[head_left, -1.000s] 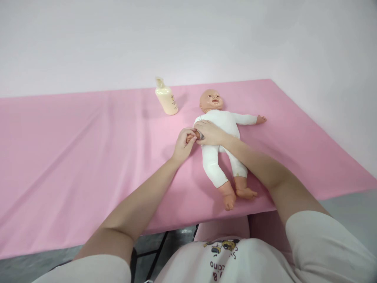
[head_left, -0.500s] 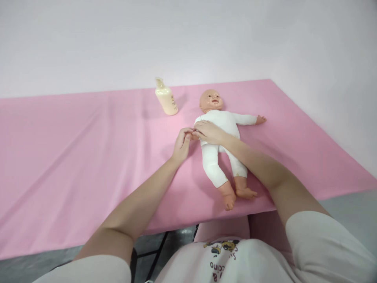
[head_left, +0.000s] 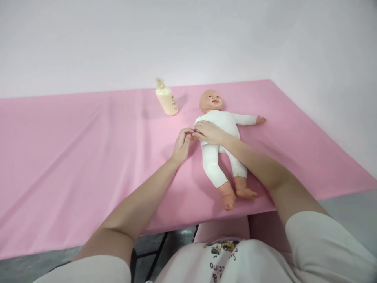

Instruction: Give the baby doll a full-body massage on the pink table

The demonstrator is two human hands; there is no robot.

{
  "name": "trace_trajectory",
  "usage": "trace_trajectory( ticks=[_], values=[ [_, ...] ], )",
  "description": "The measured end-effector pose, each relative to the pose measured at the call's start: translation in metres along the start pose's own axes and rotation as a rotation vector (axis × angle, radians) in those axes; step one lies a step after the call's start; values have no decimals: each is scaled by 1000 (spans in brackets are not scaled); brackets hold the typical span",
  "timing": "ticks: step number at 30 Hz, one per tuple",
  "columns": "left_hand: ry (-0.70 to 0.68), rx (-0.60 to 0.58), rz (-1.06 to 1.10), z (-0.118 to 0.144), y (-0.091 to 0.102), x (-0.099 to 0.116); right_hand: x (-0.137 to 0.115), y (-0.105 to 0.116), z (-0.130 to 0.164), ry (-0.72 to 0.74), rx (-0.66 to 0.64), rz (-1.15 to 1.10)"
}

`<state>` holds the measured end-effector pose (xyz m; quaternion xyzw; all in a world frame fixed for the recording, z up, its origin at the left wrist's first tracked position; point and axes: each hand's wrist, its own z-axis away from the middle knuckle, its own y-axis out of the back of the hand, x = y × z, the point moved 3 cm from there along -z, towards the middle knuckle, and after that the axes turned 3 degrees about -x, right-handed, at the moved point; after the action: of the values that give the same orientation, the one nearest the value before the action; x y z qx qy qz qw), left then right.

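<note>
Pinching the doll (head_left: 219,129) by its near arm: left hand (head_left: 182,143) apparently closed on the wrist, right hand (head_left: 208,133) lying flat across the sleeve. Soft-bodied, light, floppy; best gripped at the firm torso. Lotion bottle (head_left: 166,99) beyond the doll's head on the desk (head_left: 73,157).

Dark print runs along the bottom of the person's white cotton T-shirt (head_left: 235,255) under a small cartoon figure, upside down to the camera and cut off; only "cino" reads. The cream plastic pump bottle (head_left: 165,98) carries marks too small to read.

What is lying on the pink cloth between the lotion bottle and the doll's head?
Nothing: in the head view, the stretch of pink cloth between the lotion bottle and the doll's head is bare.
</note>
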<state>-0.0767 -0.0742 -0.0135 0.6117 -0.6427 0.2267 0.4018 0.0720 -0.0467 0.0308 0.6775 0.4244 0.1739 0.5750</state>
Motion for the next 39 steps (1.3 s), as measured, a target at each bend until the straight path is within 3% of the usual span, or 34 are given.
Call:
trace_trajectory(
  ticks=[5, 12, 18, 25, 31, 39],
  values=[
    [-39, 25, -80, -1, 2, 7, -2, 2, 1, 1, -3, -8],
    [10, -12, 33, -1, 0, 1, 0, 0, 0, 3, 0, -1],
    [-48, 25, -78, -2, 2, 6, -1, 1, 1, 3, -2, 3],
    [4, -8, 27, -1, 0, 1, -1, 1, 0, -10, -9, -7],
    [-40, 26, -58, -2, 2, 6, -1, 2, 1, -3, -13, -17],
    [6, 7, 16, -1, 0, 2, -3, 3, 1, -17, -26, -24]
  ],
)
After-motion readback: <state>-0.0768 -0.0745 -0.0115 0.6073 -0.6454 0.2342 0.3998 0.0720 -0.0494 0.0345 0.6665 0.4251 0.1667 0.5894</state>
